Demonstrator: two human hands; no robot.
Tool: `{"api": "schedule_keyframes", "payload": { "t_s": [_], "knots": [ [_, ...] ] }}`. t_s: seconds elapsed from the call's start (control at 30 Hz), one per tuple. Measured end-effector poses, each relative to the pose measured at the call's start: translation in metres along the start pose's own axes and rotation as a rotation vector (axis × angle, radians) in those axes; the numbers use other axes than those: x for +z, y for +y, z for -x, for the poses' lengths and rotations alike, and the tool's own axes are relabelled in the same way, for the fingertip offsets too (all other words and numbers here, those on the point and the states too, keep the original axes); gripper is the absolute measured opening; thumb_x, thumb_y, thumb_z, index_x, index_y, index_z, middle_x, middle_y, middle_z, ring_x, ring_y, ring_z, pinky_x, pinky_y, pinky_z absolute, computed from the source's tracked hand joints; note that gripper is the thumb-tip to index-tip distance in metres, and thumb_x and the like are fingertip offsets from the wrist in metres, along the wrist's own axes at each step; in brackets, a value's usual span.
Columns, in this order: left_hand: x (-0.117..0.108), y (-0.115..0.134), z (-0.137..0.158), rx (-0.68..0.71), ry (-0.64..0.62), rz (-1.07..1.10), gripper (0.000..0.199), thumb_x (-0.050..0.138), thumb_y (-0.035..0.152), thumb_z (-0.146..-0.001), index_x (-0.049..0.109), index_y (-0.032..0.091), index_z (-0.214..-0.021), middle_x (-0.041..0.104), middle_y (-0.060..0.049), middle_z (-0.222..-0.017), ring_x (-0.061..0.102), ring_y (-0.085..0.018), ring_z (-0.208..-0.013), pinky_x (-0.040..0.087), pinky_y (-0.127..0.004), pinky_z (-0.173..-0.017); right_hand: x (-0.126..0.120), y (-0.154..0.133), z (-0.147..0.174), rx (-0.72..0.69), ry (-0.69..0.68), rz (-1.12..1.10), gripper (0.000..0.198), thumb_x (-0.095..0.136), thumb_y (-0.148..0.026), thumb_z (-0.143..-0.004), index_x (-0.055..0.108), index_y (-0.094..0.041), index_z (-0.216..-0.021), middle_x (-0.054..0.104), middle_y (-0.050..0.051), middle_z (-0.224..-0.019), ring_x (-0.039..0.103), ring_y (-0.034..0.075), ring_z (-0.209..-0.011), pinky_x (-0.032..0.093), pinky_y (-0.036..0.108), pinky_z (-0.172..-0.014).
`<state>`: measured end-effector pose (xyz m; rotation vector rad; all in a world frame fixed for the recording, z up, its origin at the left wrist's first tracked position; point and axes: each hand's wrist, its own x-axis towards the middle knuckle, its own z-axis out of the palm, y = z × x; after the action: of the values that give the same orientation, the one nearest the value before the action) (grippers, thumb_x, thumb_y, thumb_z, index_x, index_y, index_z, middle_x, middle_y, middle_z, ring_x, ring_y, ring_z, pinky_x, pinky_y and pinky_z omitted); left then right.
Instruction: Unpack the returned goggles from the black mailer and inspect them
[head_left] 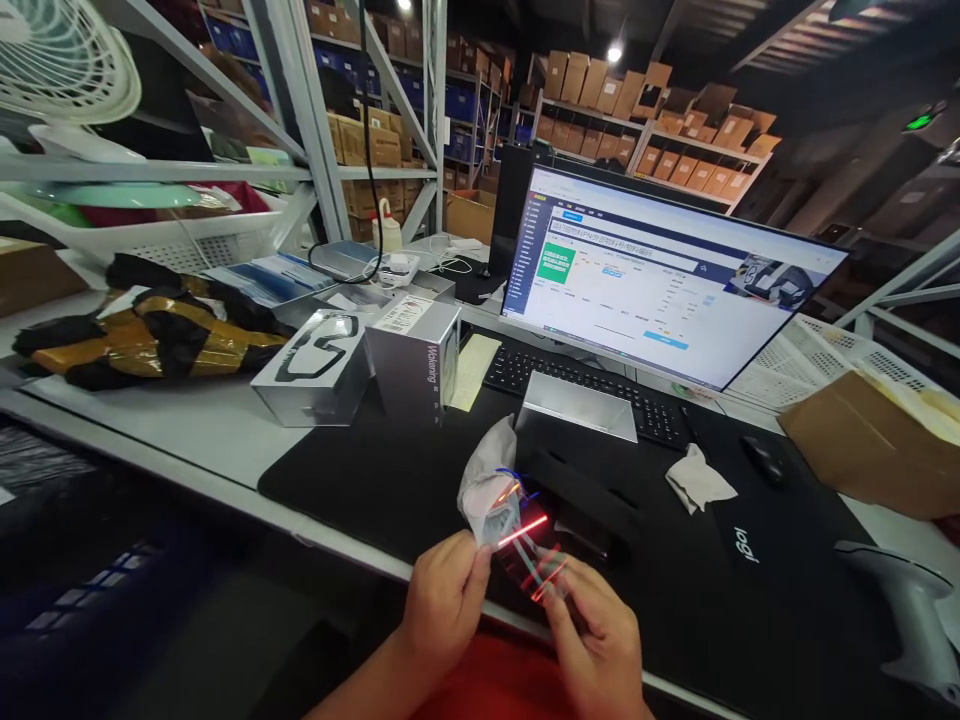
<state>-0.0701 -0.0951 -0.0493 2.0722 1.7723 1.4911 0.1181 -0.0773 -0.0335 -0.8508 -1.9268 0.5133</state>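
The counter [217, 430] ran across the view, a black mat [360, 490] over much of it. From the person's hands, the monitor [630, 290] stood at one o'clock, with the keyboard [517, 370] below its screen. The silver box [409, 370] stood at eleven o'clock, with the white box [319, 365] just beside it. The scanner [911, 610] lay at three o'clock.

The right grip [596, 630] was closed to a pinch on the near end of a clear piece [529, 555], which stretched from those fingertips toward ten o'clock. The left grip [446, 590] was also pinched, thumb and forefinger on the rim of a pale pouch [487, 470] at its twelve o'clock. The clear piece lay at three o'clock from the left fingertips, its far end at the pouch's mouth; whether it was inside I could not tell. A crumpled cloth [697, 482] lay at two o'clock.
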Motion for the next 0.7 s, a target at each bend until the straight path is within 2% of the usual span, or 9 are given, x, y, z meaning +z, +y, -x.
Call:
{"api": "schedule_keyframes", "payload": {
  "t_s": [0.07,0.13,0.27,0.37,0.43,0.57,0.63,0.7],
  "knots": [
    [-0.007,-0.007,0.004,-0.109,0.066,0.028,0.033,0.038,0.012,-0.1,0.05,0.02,-0.069,0.053,0.001,-0.061,0.053,-0.012,-0.055,0.041,-0.024,-0.056,0.004,-0.006,-0.008,-0.068,-0.017,0.063,0.027,0.054,-0.009,-0.096,0.071,-0.017,-0.115,0.072,0.011,-0.112,0.071,0.021,-0.104,0.062,0.03,-0.091],
    [-0.014,-0.014,0.008,-0.14,0.11,-0.006,0.032,0.038,0.012,-0.099,0.051,0.02,-0.071,0.052,0.001,-0.061,0.052,-0.013,-0.056,0.041,-0.024,-0.055,0.005,-0.013,-0.016,-0.141,-0.081,0.137,0.026,0.051,-0.008,-0.097,0.07,-0.012,-0.114,0.071,0.015,-0.114,0.07,0.022,-0.106,0.062,0.031,-0.093],
    [-0.026,-0.026,0.01,0.008,0.103,-0.127,0.033,0.04,0.009,-0.096,0.045,0.021,-0.066,0.047,0.001,-0.058,0.048,-0.013,-0.053,0.037,-0.028,-0.053,0.004,-0.021,-0.029,-0.268,-0.266,0.312,0.03,0.044,-0.001,-0.095,0.068,-0.005,-0.113,0.069,0.02,-0.115,0.068,0.026,-0.108,0.063,0.035,-0.093],
    [-0.03,-0.032,0.011,0.082,0.098,-0.174,0.033,0.041,0.007,-0.094,0.042,0.022,-0.065,0.045,0.001,-0.055,0.047,-0.014,-0.05,0.035,-0.03,-0.052,0.005,-0.022,-0.034,-0.328,-0.335,0.376,0.032,0.041,0.002,-0.094,0.067,-0.001,-0.112,0.068,0.022,-0.117,0.066,0.029,-0.111,0.062,0.04,-0.095],
    [-0.028,-0.033,0.017,0.107,0.063,-0.166,0.03,0.041,0.006,-0.092,0.046,0.022,-0.068,0.05,0.0,-0.056,0.051,-0.015,-0.051,0.038,-0.031,-0.052,0.008,-0.02,-0.035,-0.317,-0.336,0.351,0.032,0.041,0.002,-0.095,0.066,-0.002,-0.115,0.067,0.022,-0.119,0.066,0.028,-0.113,0.062,0.04,-0.096],
    [-0.02,-0.029,0.037,0.223,-0.006,-0.034,0.023,0.042,0.003,-0.087,0.057,0.019,-0.084,0.067,-0.001,-0.067,0.063,-0.016,-0.057,0.046,-0.03,-0.055,0.018,-0.014,-0.031,-0.27,-0.224,0.323,0.028,0.046,-0.003,-0.099,0.064,-0.006,-0.119,0.068,0.021,-0.117,0.067,0.026,-0.11,0.064,0.038,-0.092],
    [-0.024,-0.029,0.043,0.263,0.016,0.012,0.023,0.043,0.003,-0.085,0.059,0.019,-0.086,0.068,0.0,-0.067,0.064,-0.015,-0.056,0.047,-0.028,-0.054,0.023,-0.012,-0.027,-0.241,-0.192,0.308,0.027,0.046,-0.004,-0.099,0.064,-0.007,-0.12,0.068,0.02,-0.117,0.067,0.026,-0.11,0.064,0.038,-0.092],
    [-0.038,-0.031,0.036,0.232,0.1,0.0,0.024,0.042,0.004,-0.084,0.06,0.02,-0.085,0.068,0.0,-0.065,0.065,-0.014,-0.056,0.049,-0.026,-0.057,0.025,-0.01,-0.023,-0.227,-0.192,0.275,0.028,0.046,-0.004,-0.1,0.064,-0.008,-0.121,0.068,0.02,-0.119,0.067,0.024,-0.111,0.063,0.036,-0.094]
  ]
}}
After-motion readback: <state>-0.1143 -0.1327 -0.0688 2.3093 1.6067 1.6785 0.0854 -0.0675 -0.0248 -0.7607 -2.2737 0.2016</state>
